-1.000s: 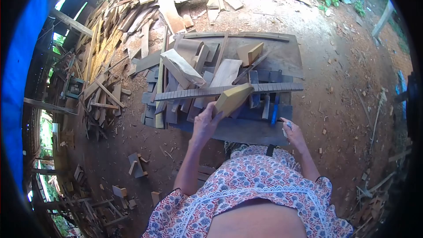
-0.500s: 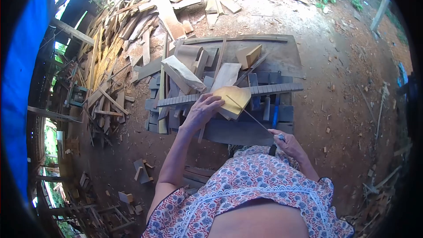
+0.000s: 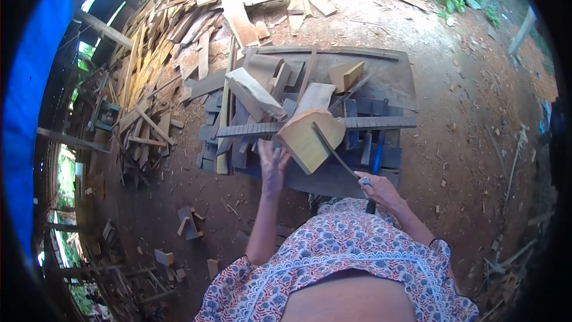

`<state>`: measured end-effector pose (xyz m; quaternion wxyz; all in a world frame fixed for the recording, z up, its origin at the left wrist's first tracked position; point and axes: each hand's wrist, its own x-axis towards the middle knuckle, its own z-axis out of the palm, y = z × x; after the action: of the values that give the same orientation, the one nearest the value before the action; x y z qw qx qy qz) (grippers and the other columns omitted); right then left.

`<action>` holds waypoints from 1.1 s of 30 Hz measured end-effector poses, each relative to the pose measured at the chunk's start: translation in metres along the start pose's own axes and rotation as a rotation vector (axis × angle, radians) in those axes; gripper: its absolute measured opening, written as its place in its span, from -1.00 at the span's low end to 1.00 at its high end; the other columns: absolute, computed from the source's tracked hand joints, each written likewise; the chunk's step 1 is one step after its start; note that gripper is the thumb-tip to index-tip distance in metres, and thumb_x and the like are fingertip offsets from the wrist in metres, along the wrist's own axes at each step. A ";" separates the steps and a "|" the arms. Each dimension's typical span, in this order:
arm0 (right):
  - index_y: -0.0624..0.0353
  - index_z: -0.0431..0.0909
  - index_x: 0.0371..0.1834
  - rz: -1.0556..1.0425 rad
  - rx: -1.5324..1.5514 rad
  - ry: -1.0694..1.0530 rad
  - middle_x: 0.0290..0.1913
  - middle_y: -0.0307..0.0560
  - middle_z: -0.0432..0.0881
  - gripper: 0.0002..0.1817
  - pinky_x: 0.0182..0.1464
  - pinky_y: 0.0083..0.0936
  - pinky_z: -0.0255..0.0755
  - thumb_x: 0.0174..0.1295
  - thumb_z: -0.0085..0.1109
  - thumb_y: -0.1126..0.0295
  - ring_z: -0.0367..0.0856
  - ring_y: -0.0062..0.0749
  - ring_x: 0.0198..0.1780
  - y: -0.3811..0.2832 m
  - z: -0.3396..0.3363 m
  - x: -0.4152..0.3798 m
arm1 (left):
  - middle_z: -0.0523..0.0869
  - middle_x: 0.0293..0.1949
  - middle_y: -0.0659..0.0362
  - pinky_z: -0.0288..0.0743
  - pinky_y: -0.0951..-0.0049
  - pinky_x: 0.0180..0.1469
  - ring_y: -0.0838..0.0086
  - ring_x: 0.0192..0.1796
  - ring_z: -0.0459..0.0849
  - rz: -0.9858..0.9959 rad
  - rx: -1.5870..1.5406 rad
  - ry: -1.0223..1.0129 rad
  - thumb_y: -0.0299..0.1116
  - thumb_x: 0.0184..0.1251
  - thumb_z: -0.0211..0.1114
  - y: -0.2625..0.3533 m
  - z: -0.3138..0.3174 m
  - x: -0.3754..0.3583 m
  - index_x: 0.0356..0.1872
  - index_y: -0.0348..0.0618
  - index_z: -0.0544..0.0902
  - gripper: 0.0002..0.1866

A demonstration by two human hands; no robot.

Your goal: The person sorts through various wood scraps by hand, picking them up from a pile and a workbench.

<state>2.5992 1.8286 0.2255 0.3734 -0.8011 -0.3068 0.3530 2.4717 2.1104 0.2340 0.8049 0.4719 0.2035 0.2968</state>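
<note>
A pale yellow wooden block (image 3: pixel 310 143) with a rounded, bark-like upper edge is tilted over the front of a low work table, its broad face turned up. My left hand (image 3: pixel 274 164) is at the block's lower left side and seems to support it; some fingertips are hidden behind the wood. My right hand (image 3: pixel 380 191) is closed around the handle of a long, narrow dark blade (image 3: pixel 336 156). The blade's far end lies across the block's face. Behind the block, a long notched strip of wood (image 3: pixel 381 122) runs sideways across the table.
The work table (image 3: pixel 381 74) bears several wood offcuts, a whitish chunk (image 3: pixel 253 92), a wedge-shaped block (image 3: pixel 347 76) and a blue-handled tool (image 3: pixel 378 158). A scrap wood pile (image 3: pixel 140 71) lies at the far left. Wood chips litter the dirt floor, and a blue tarp (image 3: pixel 36 101) hangs left.
My left hand has moved from the block's top left edge down to its lower left side. The block is tipped more toward me, and the blade has turned, showing more of its width.
</note>
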 end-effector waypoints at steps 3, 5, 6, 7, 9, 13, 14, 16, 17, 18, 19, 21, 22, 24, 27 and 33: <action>-0.03 0.50 0.16 0.010 -0.054 -0.044 -0.14 0.10 0.66 -0.63 -0.07 -0.22 0.49 0.34 -0.01 0.18 0.63 0.00 -0.11 0.017 0.027 0.001 | 0.21 0.38 0.05 0.46 0.31 0.16 0.28 0.31 0.38 -0.198 -0.375 0.103 -0.16 0.42 0.12 -0.054 -0.027 -0.007 0.45 -0.02 -0.04 -0.29; -0.07 0.49 0.18 -0.053 0.015 0.065 -0.19 0.10 0.65 -0.63 -0.05 -0.19 0.48 0.33 -0.01 0.18 0.63 0.00 -0.13 0.028 0.035 0.001 | 0.38 0.27 0.09 0.52 0.43 0.01 0.35 0.15 0.53 -0.230 -0.350 0.255 -0.14 0.46 0.04 -0.059 -0.018 -0.010 0.38 -0.01 0.13 -0.45; -0.07 0.49 0.18 -0.053 0.006 0.045 -0.19 0.10 0.65 -0.63 -0.05 -0.19 0.48 0.33 -0.01 0.18 0.63 0.00 -0.13 0.020 0.031 -0.001 | 0.46 0.16 0.14 0.52 0.39 0.02 0.38 0.10 0.55 -0.260 -0.242 0.269 -0.17 0.47 0.05 -0.067 -0.026 -0.011 0.28 -0.06 0.24 -0.55; -0.09 0.49 0.17 -0.069 -0.042 0.029 -0.24 0.09 0.64 -0.63 -0.05 -0.19 0.48 0.33 -0.01 0.18 0.63 0.00 -0.15 0.005 0.021 -0.004 | 0.54 0.05 0.19 0.52 0.36 0.03 0.42 0.05 0.57 -0.290 -0.133 0.282 -0.20 0.47 0.05 -0.070 -0.027 -0.014 0.18 -0.12 0.35 -0.63; -0.11 0.49 0.17 -0.088 -0.090 0.020 -0.28 0.08 0.63 -0.64 -0.05 -0.19 0.47 0.32 0.00 0.18 0.63 -0.01 -0.17 -0.003 0.020 -0.002 | 0.60 -0.07 0.23 0.55 0.40 -0.07 0.47 -0.07 0.62 -0.274 -0.154 0.327 -0.22 0.47 0.04 -0.071 -0.026 -0.011 0.08 -0.13 0.43 -0.71; -0.14 0.49 0.16 -0.243 -0.226 0.057 -0.30 0.08 0.60 -0.66 -0.11 -0.18 0.49 0.32 0.00 0.22 0.63 -0.02 -0.22 0.020 0.019 0.017 | 0.58 -0.05 0.18 0.57 0.40 -0.05 0.44 -0.06 0.62 -0.253 -0.182 0.339 -0.26 0.47 0.05 -0.069 -0.018 -0.010 0.09 -0.13 0.40 -0.72; -0.15 0.48 0.17 -0.139 -0.251 0.139 -0.28 0.08 0.59 -0.65 -0.13 -0.18 0.50 0.32 0.01 0.23 0.63 -0.02 -0.23 0.033 0.014 0.031 | 0.58 -0.05 0.16 0.58 0.38 -0.03 0.42 -0.06 0.62 -0.265 -0.168 0.355 -0.27 0.46 0.05 -0.069 -0.018 -0.012 0.10 -0.14 0.38 -0.71; -0.16 0.47 0.18 -0.029 -0.266 0.228 -0.26 0.08 0.58 -0.64 -0.15 -0.18 0.51 0.31 0.02 0.23 0.63 -0.01 -0.23 0.035 0.009 0.041 | 0.57 -0.03 0.19 0.58 0.38 -0.07 0.43 -0.06 0.62 -0.285 -0.166 0.354 -0.25 0.44 0.09 -0.073 -0.024 -0.014 0.11 -0.10 0.38 -0.69; -0.18 0.45 0.19 -0.070 -0.260 0.269 -0.26 0.07 0.59 -0.63 -0.17 -0.17 0.52 0.30 0.04 0.24 0.63 -0.01 -0.23 0.035 0.004 0.042 | 0.56 -0.01 0.21 0.58 0.38 -0.12 0.44 -0.06 0.61 -0.301 -0.172 0.354 -0.23 0.42 0.13 -0.075 -0.026 -0.011 0.12 -0.05 0.37 -0.67; -0.20 0.44 0.20 -0.111 -0.254 0.308 -0.26 0.06 0.59 -0.62 -0.20 -0.17 0.52 0.29 0.06 0.24 0.63 0.00 -0.24 0.031 -0.001 0.041 | 0.56 -0.01 0.21 0.58 0.38 -0.12 0.44 -0.06 0.61 -0.301 -0.168 0.346 -0.23 0.42 0.13 -0.070 -0.019 -0.010 0.12 -0.05 0.37 -0.67; -0.20 0.44 0.20 -0.107 -0.248 0.314 -0.26 0.06 0.59 -0.62 -0.20 -0.17 0.52 0.29 0.06 0.24 0.63 0.00 -0.24 0.025 0.000 0.037 | 0.56 0.00 0.20 0.58 0.36 -0.09 0.44 -0.05 0.61 -0.312 -0.121 0.362 -0.26 0.41 0.15 -0.063 -0.012 -0.011 0.12 -0.07 0.37 -0.67; -0.25 0.41 0.22 -0.237 -0.339 0.064 -0.31 0.06 0.60 -0.59 -0.22 -0.17 0.53 0.28 0.07 0.23 0.63 0.00 -0.23 0.011 0.006 0.029 | 0.55 0.00 0.19 0.58 0.35 -0.07 0.44 -0.05 0.61 -0.323 -0.074 0.371 -0.29 0.40 0.17 -0.059 -0.008 -0.010 0.12 -0.08 0.37 -0.66; -0.27 0.40 0.22 -0.206 -0.422 0.026 -0.34 0.04 0.61 -0.60 -0.21 -0.15 0.53 0.29 0.05 0.22 0.64 -0.01 -0.23 0.011 0.007 0.027 | 0.56 -0.01 0.19 0.57 0.34 -0.05 0.44 -0.03 0.61 -0.338 -0.062 0.363 -0.32 0.38 0.17 -0.060 -0.011 -0.010 0.12 -0.10 0.37 -0.66; -0.25 0.42 0.19 -0.140 -0.435 0.148 -0.34 0.02 0.62 -0.62 -0.22 -0.16 0.54 0.29 0.05 0.23 0.64 -0.03 -0.24 0.035 0.008 0.044 | 0.56 -0.02 0.18 0.57 0.34 -0.04 0.43 -0.02 0.60 -0.345 -0.052 0.357 -0.35 0.37 0.18 -0.061 -0.011 -0.009 0.12 -0.12 0.38 -0.65; -0.13 0.51 0.09 0.027 -0.289 0.401 -0.35 0.00 0.63 -0.71 -0.24 -0.20 0.54 0.30 0.04 0.26 0.65 -0.08 -0.26 0.048 -0.012 0.053 | 0.57 -0.03 0.18 0.52 0.41 0.03 0.47 0.01 0.58 -0.281 0.007 0.331 -0.38 0.37 0.18 -0.053 -0.002 -0.011 0.12 -0.18 0.39 -0.66; -0.03 0.50 0.16 -0.396 -0.204 0.182 -0.39 0.04 0.57 -0.65 -0.23 -0.28 0.48 0.36 0.00 0.19 0.61 -0.12 -0.36 -0.020 -0.014 0.017 | 0.58 0.00 0.16 0.39 0.52 0.11 0.56 0.04 0.52 0.002 0.459 0.068 -0.45 0.37 0.18 -0.025 0.031 -0.012 0.14 -0.28 0.41 -0.64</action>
<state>2.6158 1.8469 0.2425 0.3787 -0.7873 -0.4571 0.1666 2.4892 2.0732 0.2269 0.6687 0.6326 0.2924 0.2591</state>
